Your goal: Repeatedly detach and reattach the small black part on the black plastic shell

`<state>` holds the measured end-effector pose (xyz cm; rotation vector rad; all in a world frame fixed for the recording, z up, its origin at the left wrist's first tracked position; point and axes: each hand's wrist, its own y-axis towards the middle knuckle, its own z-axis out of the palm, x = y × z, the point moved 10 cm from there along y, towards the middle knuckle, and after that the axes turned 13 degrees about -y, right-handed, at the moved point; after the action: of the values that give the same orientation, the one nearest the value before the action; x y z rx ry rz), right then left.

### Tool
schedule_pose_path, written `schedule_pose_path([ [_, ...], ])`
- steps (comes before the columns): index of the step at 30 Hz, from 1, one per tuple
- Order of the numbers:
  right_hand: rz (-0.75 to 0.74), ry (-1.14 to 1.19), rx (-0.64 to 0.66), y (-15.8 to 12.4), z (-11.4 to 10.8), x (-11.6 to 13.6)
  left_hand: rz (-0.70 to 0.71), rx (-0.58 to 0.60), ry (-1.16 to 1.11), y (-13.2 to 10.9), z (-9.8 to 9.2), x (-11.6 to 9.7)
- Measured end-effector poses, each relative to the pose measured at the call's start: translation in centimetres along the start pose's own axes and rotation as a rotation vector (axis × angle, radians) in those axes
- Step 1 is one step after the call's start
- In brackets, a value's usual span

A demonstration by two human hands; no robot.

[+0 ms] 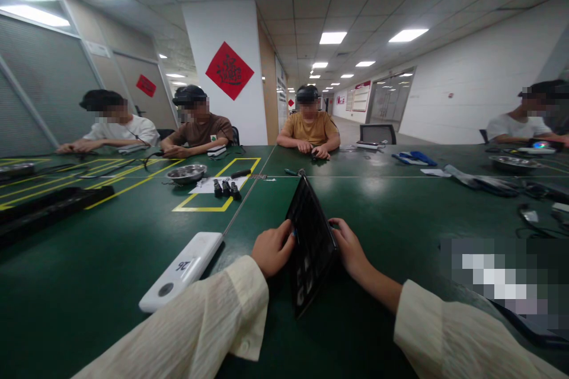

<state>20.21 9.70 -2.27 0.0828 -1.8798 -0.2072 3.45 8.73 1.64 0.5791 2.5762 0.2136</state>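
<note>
Held on its edge on the green table, a thin black panel leans between my two hands; its exact kind is unclear. Its left face is dark and glossy, with pale patches low down. My left hand is closed at the left side, thumb and bent fingers against that face. A tiny blue spot shows at the fingertips, too small to name. My right hand grips the far edge from the right, and the panel hides some of its fingers. Left of my left forearm lies a white power bank marked 26.
Across the green table several people sit. A metal bowl and small black parts on white paper lie ahead left. A black tray is at far left. Gloves and cables lie right, near a blurred device.
</note>
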Motion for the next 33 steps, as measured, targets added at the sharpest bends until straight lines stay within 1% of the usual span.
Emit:
schedule_pose_path([
  [7, 0.009, 0.028, 0.020, -0.22, 0.12, 0.18, 0.019, 0.044, -0.011, 0.26, 0.00, -0.55],
  [12, 0.000, 0.011, 0.025, -0.12, 0.11, 0.34, -0.018, 0.066, 0.020, 0.16, -0.02, -0.42],
  [16, 0.007, 0.005, 0.024, -0.17, 0.09, 0.22, -0.010, 0.075, 0.044, 0.07, 0.07, -0.53],
  [19, 0.011, -0.009, 0.015, -0.20, 0.00, 0.17, -0.030, 0.090, 0.053, 0.14, 0.35, -0.16],
  [22, 0.012, -0.018, 0.009, -0.19, -0.03, 0.25, -0.038, 0.076, 0.036, 0.16, 0.35, 0.12],
  [29, 0.024, -0.001, 0.003, -0.15, -0.02, 0.30, -0.008, 0.028, 0.047, 0.10, -0.03, -0.05],
  [33, 0.026, 0.008, 0.008, -0.15, 0.01, 0.21, 0.014, 0.042, 0.018, 0.20, -0.01, -0.36],
])
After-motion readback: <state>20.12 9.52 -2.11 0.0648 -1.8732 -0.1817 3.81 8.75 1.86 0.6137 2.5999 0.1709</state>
